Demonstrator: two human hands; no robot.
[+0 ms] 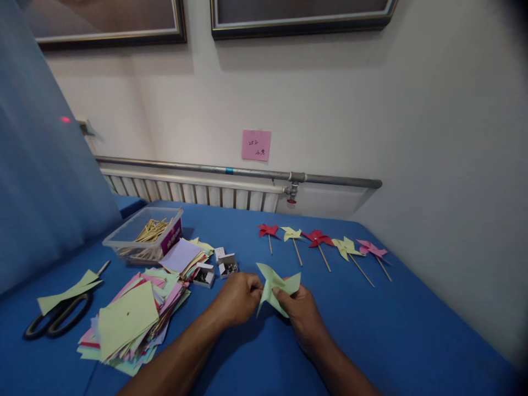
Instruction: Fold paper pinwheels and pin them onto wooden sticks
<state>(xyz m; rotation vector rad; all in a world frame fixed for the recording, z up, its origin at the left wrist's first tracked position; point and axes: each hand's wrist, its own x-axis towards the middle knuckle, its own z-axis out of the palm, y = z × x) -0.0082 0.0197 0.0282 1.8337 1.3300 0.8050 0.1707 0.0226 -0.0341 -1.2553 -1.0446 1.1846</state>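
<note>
A light green paper pinwheel (270, 283), its blades folded inward, is in my right hand (303, 313), with the thumb pressed on its middle. No stick shows on it. Just to its left is my left hand (241, 298), fingers curled in a pinch close to the paper's left blade; whatever the fingertips hold is too small or hidden. Beyond my left hand stand small open boxes of metal pins, one box (204, 275) nearer and another box (227, 266) behind it.
Finished pinwheels on sticks, such as a red pinwheel (318, 238), lie in a row at the back right. Left are a pile of coloured paper (127, 316), black-handled scissors (61, 316) under green strips, and a plastic tub (142, 250) of sticks. A radiator (206, 192) lines the wall.
</note>
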